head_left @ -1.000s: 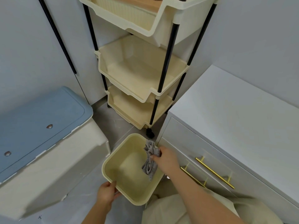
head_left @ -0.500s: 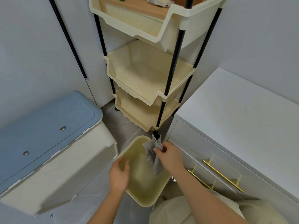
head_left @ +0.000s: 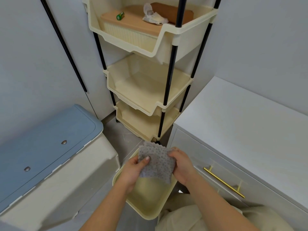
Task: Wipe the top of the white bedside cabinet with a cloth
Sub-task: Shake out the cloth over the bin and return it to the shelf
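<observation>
1. A grey, dotted, textured cloth point(head_left: 156, 162) is spread flat between both hands, low in the middle of the scene
2. The left hand point(head_left: 133, 169) pinches the cloth's left edge, thumb on the front face and fingers closed behind it
3. The right hand point(head_left: 181, 165) grips the cloth's right edge, fingers curled around it
4. Directly under the hands sits a pale yellow plastic basin point(head_left: 146, 207) on the grey floor; the cloth's lower edge hangs over its inside, and whether it touches the basin cannot be told
5. The white bedside cabinet point(head_left: 241, 124) stands to the right, its flat top bare and well apart from the cloth, which is held to the near left of it
6. On the cabinet's drawer front is a slim brass bar handle point(head_left: 223, 181), just right of the right wrist
7. Farther back in the middle stands a cream plastic three-tier shelf rack with black poles point(head_left: 150, 97); its top tier holds a lidded ribbed box with a tan lid point(head_left: 133, 22), a small green item point(head_left: 120, 15) and a crumpled white wrapper point(head_left: 153, 15)
8. At the left is a beige storage box with a blue lid point(head_left: 43, 144)
9. Cream trousers point(head_left: 191, 219) show at the near edge
</observation>
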